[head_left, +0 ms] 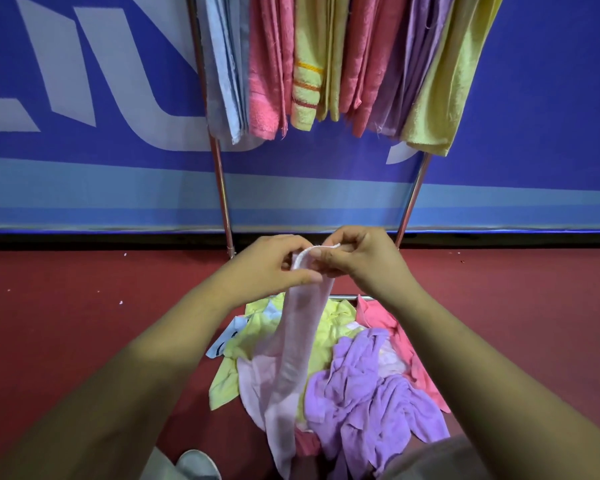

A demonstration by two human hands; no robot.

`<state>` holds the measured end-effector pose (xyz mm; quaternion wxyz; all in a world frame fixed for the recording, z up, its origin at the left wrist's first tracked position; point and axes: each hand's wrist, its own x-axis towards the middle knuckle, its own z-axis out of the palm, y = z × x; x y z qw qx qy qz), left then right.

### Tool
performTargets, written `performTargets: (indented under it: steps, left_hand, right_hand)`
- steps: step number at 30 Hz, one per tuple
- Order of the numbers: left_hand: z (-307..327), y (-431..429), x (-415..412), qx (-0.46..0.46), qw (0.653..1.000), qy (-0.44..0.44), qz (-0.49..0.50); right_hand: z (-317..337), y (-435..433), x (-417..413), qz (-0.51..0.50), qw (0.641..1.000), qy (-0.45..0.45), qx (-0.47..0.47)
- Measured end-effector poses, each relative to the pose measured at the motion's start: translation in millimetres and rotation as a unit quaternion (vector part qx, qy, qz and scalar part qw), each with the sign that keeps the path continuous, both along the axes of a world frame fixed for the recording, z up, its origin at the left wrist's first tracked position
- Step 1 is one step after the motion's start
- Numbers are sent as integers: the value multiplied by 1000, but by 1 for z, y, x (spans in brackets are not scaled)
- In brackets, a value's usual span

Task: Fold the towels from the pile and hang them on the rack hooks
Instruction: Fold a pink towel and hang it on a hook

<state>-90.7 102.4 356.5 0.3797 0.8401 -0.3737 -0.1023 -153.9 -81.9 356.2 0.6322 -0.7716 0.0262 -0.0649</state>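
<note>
Pale pink terry towel (298, 341) hangs over the crumpled towel pile (361, 382), left hand (267, 268) and right hand (357, 259) pinching its top edge, likely matching corners.

A: What fills the back, from nine o'clock round to three?
B: A blue banner (534, 98), with big pale grey lettering (56, 64) at ten o'clock.
A: And under it?
B: Light-blue bands (101, 195) along its lower edge, then a black strip (84, 241) where it meets the ground.
A: The ground itself?
B: A dark red floor (66, 323), spreading at eight and four o'clock, with a few small white specks (121, 302) scattered near nine o'clock.
</note>
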Motion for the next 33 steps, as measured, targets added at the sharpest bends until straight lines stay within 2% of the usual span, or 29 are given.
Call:
performTargets:
  steps: [2, 6, 9, 11, 14, 16, 18, 21, 25, 29, 33]
  left_hand:
    - [2, 1, 4, -7, 998, -56, 19]
    - [8, 9, 8, -4, 996, -73, 43]
    - [13, 14, 11, 0, 994, -96, 49]
    - [16, 17, 11, -9, 996, -73, 42]
    - [23, 24, 11, -35, 999, -23, 26]
    - [28, 29, 12, -52, 998, -4, 23]
    - [31, 35, 14, -51, 998, 2, 32]
    - [30, 44, 19, -24, 997, -38, 69]
    - [32, 52, 26, -68, 987, -45, 142]
    - [41, 54, 19, -76, 991, 27, 108]
    - [47, 56, 15, -106, 988, 64, 92]
  right_hand:
    - [0, 0, 0, -4, 1000, -1, -12]
    - [-2, -9, 3, -5, 1000, 10, -21]
    - [-8, -17, 4, 50, 988, 19, -143]
    - [-12, -20, 5, 83, 965, 28, -245]
    - [-19, -26, 9, 129, 905, 70, -399]
    - [-24, -34, 10, 157, 874, 114, -446]
    - [-27, -40, 9, 155, 883, 116, -427]
    - [-17, -42, 10, 103, 931, 48, -346]
    - [5, -44, 8, 8, 981, -22, -194]
    - [10, -47, 6, -31, 997, -43, -56]
    - [17, -49, 2, -4, 999, -44, 8]
